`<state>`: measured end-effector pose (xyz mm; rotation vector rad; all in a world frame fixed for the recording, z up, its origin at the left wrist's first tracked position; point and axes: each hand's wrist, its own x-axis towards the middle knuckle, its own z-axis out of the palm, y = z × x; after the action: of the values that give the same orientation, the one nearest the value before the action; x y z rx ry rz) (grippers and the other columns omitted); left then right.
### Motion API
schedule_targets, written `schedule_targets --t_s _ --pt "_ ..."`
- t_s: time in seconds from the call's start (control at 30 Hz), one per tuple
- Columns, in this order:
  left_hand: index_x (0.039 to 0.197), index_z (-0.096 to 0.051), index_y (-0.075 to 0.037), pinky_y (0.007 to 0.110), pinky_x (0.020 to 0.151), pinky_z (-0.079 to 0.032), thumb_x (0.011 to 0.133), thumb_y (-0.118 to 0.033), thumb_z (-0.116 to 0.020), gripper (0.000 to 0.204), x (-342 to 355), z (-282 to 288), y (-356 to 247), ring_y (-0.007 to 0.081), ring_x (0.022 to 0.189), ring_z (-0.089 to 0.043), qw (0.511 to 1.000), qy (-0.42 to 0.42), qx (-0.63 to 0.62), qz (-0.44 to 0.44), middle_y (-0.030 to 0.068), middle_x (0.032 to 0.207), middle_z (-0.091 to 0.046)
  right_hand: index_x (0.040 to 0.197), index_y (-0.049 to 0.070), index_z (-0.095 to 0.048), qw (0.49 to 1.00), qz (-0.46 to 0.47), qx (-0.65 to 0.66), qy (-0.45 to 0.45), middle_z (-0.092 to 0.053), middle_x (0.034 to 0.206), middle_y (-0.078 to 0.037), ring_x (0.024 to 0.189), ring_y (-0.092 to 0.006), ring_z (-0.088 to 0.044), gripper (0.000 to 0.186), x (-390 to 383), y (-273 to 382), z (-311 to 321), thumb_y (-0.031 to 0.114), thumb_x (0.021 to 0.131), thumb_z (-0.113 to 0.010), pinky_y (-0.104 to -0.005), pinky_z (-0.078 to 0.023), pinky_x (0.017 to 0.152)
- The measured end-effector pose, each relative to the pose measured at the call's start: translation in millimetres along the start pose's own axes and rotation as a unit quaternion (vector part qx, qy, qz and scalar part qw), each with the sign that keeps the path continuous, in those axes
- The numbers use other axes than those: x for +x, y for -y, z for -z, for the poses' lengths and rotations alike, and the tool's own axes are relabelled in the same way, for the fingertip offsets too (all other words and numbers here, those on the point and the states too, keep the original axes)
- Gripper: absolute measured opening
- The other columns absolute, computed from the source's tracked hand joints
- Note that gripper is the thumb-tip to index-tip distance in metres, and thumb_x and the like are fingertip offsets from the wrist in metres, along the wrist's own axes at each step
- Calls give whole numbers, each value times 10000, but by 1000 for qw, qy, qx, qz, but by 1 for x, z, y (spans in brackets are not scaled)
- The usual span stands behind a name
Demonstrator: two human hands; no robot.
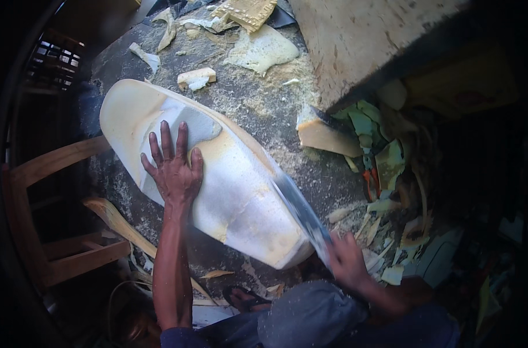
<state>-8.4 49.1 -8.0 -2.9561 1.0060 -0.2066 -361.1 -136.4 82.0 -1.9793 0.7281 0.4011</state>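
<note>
A long foam seat pad (246, 197), whitish with yellowed patches, lies slantwise in front of me. A grey foam patch (203, 124) is set in its upper part. My left hand (176, 168) presses flat on the pad, fingers spread, partly over that patch. Along the pad's right edge runs a long blue-grey blade (302, 209), touching or very close to the foam. Its near end is in my right hand (346, 261), which is closed round it and blurred by motion. Blur hides whether the blade is a knife or a saw.
Foam scraps (261, 51) and crumbs litter the dark work surface (258, 116). At the upper right juts a thick board (380, 40). Orange-handled pliers (371, 180) lie among offcuts at right. A wooden chair frame (61, 159) stands at left. My sandalled foot (246, 298) is below.
</note>
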Motion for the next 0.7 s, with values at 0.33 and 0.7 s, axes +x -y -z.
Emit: schedule_targets --t_s 0.33,0.7 --pt "1620 -349 -356 697 1201 -77 979 -465 -529 675 -2 -5 4 361 1580 -158 1000 2 -9 9 45 1732 -197 1392 31 -640 996 72 -54 24 -533 1525 -192 964 -276 -541 420 -7 -24 2 200 1022 -533 -359 -424 983" --pt "1616 -358 -362 688 1207 -83 978 -460 -535 669 -3 -5 4 366 1574 -177 1000 -7 -3 9 33 1729 -212 1299 15 -669 1000 14 -5 26 -576 1412 -206 1175 -381 -530 398 50 -2 -1 280 1033 -536 -532 -373 1099"
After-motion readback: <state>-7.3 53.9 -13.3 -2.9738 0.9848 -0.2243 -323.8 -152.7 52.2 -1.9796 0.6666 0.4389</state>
